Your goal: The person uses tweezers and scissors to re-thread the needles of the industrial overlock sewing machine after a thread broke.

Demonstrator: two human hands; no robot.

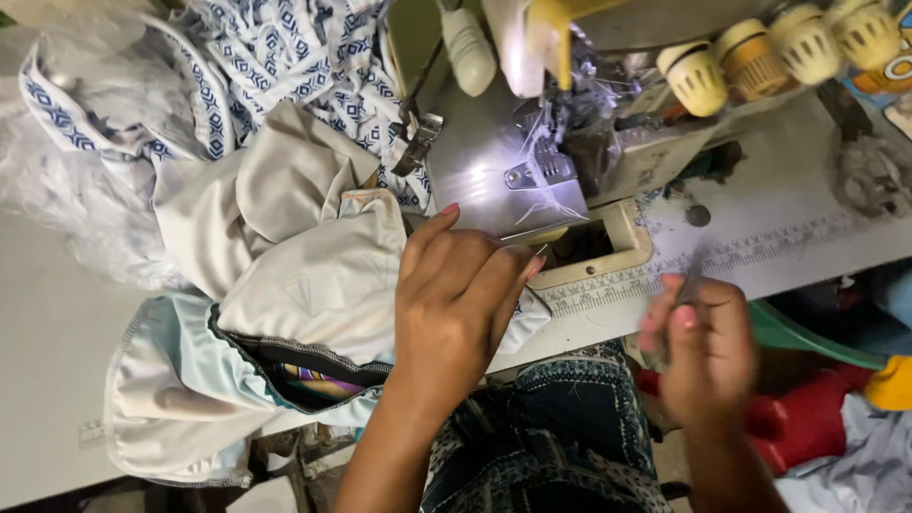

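White sewing table (57, 323) under a serger (570, 142): left hand (456, 294), fingers together and flat, presses the soft, light pale garment (304, 275) beside the needle plate; best gripped at its hemmed edge. Right hand (703, 351), blurred, pinches a thin tool (692, 275)

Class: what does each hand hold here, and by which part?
Left hand presses flat on the pale fabric, gripping nothing. Right hand pinches a thin, blurred tool near its lower end.

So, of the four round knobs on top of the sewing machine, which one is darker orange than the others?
The second knob from the left, with its orange-amber ribbed body. The other three, including the leftmost knob, are pale yellow.
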